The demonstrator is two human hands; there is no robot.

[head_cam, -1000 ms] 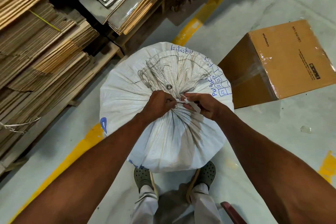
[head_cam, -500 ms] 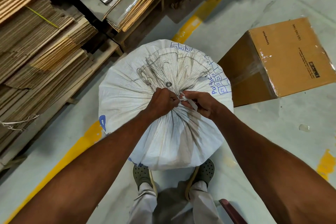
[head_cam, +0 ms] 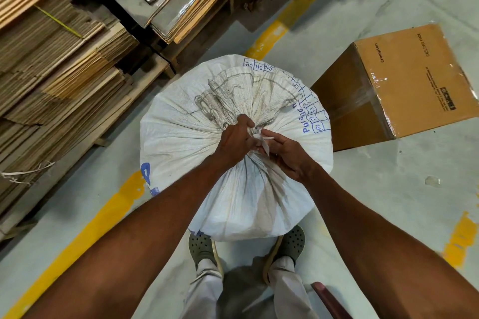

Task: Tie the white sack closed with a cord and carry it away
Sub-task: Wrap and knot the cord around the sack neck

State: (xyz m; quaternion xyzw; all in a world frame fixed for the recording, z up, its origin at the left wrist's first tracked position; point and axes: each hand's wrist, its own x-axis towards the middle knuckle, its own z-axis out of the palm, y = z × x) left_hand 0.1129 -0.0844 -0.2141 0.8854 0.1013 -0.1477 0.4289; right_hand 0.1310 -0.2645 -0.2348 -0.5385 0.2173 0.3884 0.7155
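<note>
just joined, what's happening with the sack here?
A person stands over a full white woven sack with blue print on the grey concrete floor, closing it by hand. The left hand is clenched around the gathered neck of the sack, while the right hand works a flat white cord at the neck. Whether a knot is finished cannot be told. The sack sits on the floor, not yet lifted. A taped brown cardboard box stands to the right, flattened cardboard stacks to the left.

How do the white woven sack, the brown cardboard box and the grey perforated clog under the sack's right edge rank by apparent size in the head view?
1. White woven sack
2. Brown cardboard box
3. Grey perforated clog, mostly hidden by the sack
</note>
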